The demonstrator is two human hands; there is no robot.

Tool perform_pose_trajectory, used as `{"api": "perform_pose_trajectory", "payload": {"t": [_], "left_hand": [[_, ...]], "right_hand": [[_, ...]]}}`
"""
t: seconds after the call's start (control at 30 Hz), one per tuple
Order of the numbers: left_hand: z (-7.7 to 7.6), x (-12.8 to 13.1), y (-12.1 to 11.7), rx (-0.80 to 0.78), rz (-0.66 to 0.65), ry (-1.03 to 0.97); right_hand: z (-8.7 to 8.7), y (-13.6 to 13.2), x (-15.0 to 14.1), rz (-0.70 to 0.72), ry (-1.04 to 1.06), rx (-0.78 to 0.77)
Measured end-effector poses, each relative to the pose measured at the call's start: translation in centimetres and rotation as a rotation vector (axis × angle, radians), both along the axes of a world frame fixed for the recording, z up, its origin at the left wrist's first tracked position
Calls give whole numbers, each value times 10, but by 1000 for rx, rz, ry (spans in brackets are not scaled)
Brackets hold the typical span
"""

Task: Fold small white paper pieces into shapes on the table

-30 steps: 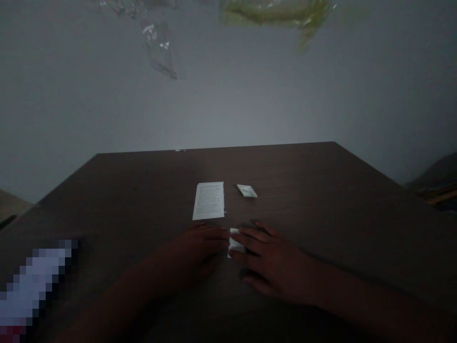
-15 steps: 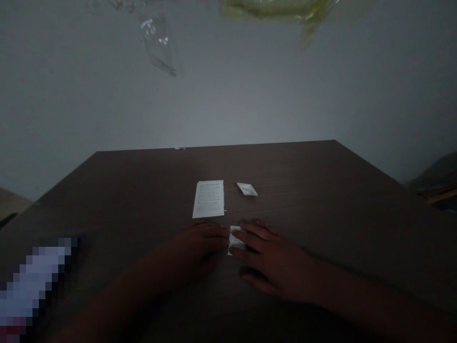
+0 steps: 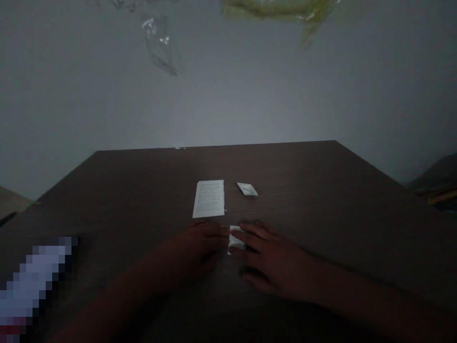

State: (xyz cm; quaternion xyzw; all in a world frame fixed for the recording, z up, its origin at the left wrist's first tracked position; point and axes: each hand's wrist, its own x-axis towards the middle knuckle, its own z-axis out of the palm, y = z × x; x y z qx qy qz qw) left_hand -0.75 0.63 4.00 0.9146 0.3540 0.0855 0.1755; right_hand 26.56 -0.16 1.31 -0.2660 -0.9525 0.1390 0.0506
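Both my hands rest on a dark brown wooden table [image 3: 321, 190] in dim light. Between their fingertips lies a small white folded paper [image 3: 234, 239]. My left hand [image 3: 200, 245] lies palm down with its fingers curled toward the paper's left edge. My right hand [image 3: 266, 259] lies flat, fingers stretched out over the paper's right side and pressing on it. Most of the paper is hidden under the fingers. Just beyond my left hand lies a white printed slip [image 3: 209, 198]. A small white sachet [image 3: 247, 189] lies to the right of the slip.
A grey wall rises behind the table's far edge. Clear plastic [image 3: 159, 40] and a yellowish plastic bag [image 3: 282, 9] hang at the top. A blurred-out patch [image 3: 32, 286] covers the lower left. Another surface shows at the far right [image 3: 439, 183].
Almost nothing has moved. My right fingers have slid slightly further over the small folded paper, and the view has shifted a little.
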Motion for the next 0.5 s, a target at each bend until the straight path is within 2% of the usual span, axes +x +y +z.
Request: {"api": "perform_pose_trajectory", "payload": {"t": [0.1, 0.3, 0.5], "left_hand": [[-4, 1, 1, -31, -26, 21], [-18, 10, 4, -6, 68, 44], [-13, 15, 3, -49, 97, 66]], "right_hand": [[1, -1, -1, -10, -14, -15], [-1, -3, 0, -43, -14, -31], [0, -3, 0, -32, 32, -57]]}}
